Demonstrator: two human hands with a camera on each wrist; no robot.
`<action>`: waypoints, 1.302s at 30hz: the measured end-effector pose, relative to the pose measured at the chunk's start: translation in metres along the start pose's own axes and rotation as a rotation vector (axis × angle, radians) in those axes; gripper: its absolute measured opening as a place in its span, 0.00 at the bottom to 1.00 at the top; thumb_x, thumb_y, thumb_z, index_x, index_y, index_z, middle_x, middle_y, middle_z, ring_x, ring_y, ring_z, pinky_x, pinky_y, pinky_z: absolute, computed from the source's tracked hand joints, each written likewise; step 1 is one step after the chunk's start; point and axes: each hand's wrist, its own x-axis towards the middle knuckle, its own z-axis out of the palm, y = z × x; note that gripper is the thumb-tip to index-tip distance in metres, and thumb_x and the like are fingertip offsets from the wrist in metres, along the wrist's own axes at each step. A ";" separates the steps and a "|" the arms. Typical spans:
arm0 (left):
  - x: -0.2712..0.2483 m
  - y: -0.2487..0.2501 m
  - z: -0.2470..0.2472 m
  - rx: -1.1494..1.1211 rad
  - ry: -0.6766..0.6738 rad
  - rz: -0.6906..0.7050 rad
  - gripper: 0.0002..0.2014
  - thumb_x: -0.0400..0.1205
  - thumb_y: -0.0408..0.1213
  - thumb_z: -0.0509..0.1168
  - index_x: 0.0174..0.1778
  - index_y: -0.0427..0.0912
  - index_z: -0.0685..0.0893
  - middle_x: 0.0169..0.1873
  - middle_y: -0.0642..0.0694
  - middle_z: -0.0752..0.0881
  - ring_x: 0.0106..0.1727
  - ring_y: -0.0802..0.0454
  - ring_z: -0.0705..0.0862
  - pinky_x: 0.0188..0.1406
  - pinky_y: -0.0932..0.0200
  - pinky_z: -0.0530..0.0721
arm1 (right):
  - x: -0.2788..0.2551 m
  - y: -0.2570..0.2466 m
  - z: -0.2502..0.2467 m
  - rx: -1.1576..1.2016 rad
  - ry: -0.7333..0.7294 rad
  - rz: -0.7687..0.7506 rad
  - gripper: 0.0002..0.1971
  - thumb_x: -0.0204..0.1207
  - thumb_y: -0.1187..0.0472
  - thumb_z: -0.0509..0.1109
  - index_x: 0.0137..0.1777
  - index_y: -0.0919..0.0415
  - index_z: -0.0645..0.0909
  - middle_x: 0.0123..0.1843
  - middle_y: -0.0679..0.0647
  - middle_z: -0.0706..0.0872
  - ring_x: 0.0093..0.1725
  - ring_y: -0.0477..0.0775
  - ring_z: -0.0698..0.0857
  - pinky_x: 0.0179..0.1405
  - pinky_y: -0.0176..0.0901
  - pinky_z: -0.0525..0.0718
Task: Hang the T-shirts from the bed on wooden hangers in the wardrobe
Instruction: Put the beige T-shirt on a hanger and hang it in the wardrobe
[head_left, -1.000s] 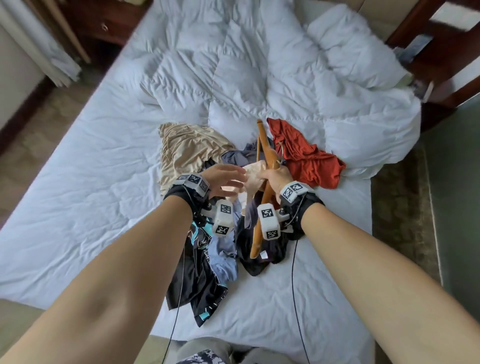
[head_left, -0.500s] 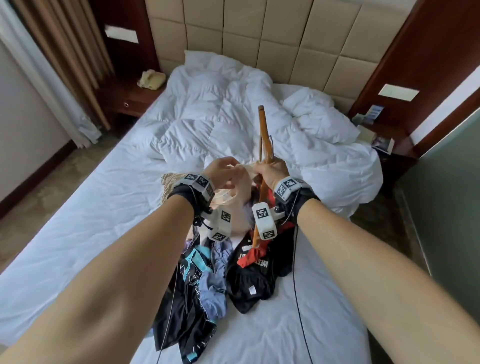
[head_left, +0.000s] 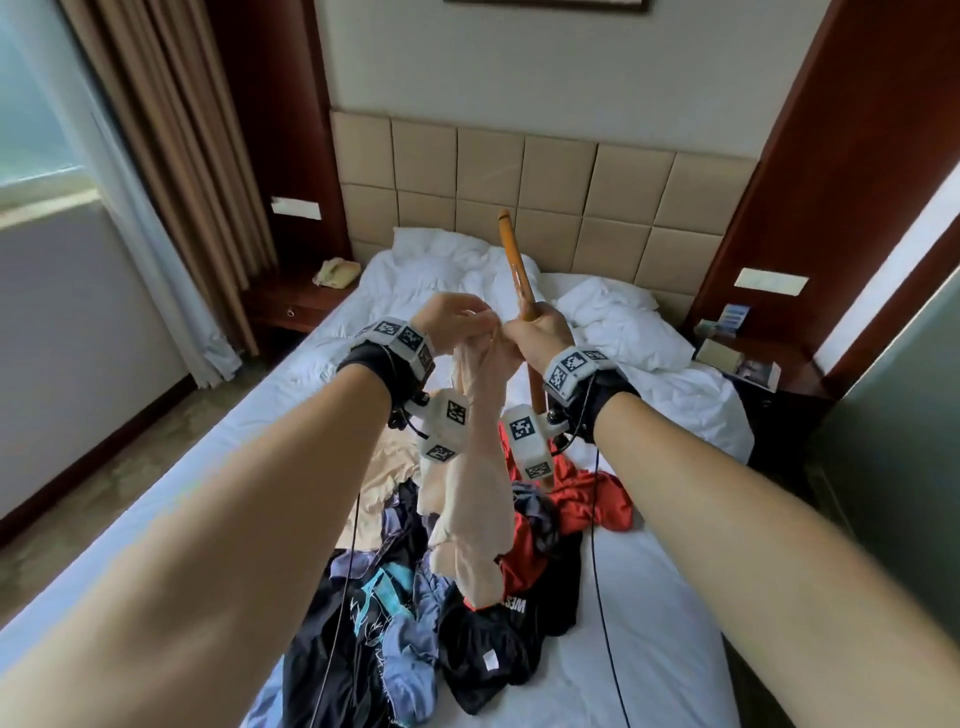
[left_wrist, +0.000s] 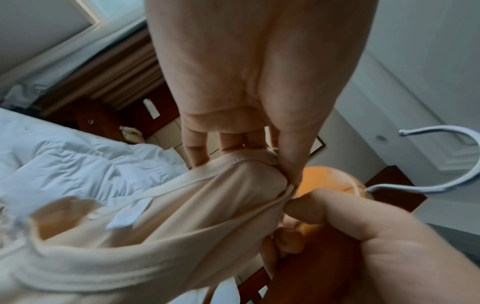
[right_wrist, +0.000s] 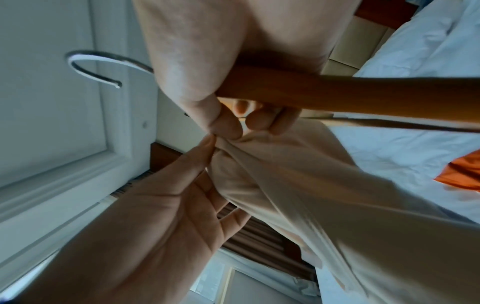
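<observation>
A cream T-shirt (head_left: 478, 499) hangs bunched from both hands above the bed. My left hand (head_left: 452, 322) pinches its collar edge (left_wrist: 259, 164) between thumb and fingers. My right hand (head_left: 535, 332) grips a wooden hanger (head_left: 514, 265) that stands nearly upright. Its thumb and forefinger also pinch the T-shirt (right_wrist: 311, 185) right beside the left hand (right_wrist: 182, 195). The hanger's wooden arm (right_wrist: 337, 96) crosses the right palm. Its metal hook (right_wrist: 85, 59) sticks out free to the side. The two hands touch at the pinched cloth.
A pile of dark, blue and red T-shirts (head_left: 457, 613) lies on the white bed (head_left: 649, 649) below my hands, with a beige one (head_left: 384, 467) beside it. A crumpled duvet (head_left: 623, 322) covers the head end. Nightstands (head_left: 296, 306) flank the padded headboard (head_left: 519, 171).
Both hands have lifted the cream T-shirt and the hanger up off the pile. The shirt now hangs free, and the head view has tilted up toward the headboard.
</observation>
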 end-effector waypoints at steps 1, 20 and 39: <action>0.000 0.008 -0.002 0.008 -0.003 0.003 0.05 0.84 0.39 0.69 0.44 0.44 0.86 0.32 0.50 0.83 0.34 0.56 0.80 0.35 0.61 0.80 | -0.003 -0.008 -0.006 0.009 -0.023 -0.026 0.05 0.67 0.60 0.72 0.40 0.55 0.78 0.34 0.53 0.83 0.38 0.57 0.83 0.45 0.51 0.86; -0.016 0.063 -0.053 0.382 -0.100 -0.106 0.04 0.77 0.42 0.74 0.42 0.47 0.86 0.34 0.50 0.85 0.37 0.53 0.82 0.37 0.61 0.82 | -0.017 -0.107 -0.021 -0.233 0.150 -0.225 0.08 0.74 0.58 0.75 0.51 0.54 0.80 0.38 0.45 0.82 0.41 0.54 0.83 0.41 0.40 0.75; -0.002 0.009 -0.141 0.551 0.070 -0.247 0.13 0.74 0.41 0.75 0.53 0.43 0.91 0.38 0.47 0.86 0.49 0.45 0.87 0.54 0.54 0.87 | -0.044 -0.147 -0.013 -0.040 0.485 0.035 0.11 0.78 0.54 0.68 0.50 0.62 0.84 0.42 0.53 0.87 0.31 0.52 0.80 0.25 0.40 0.67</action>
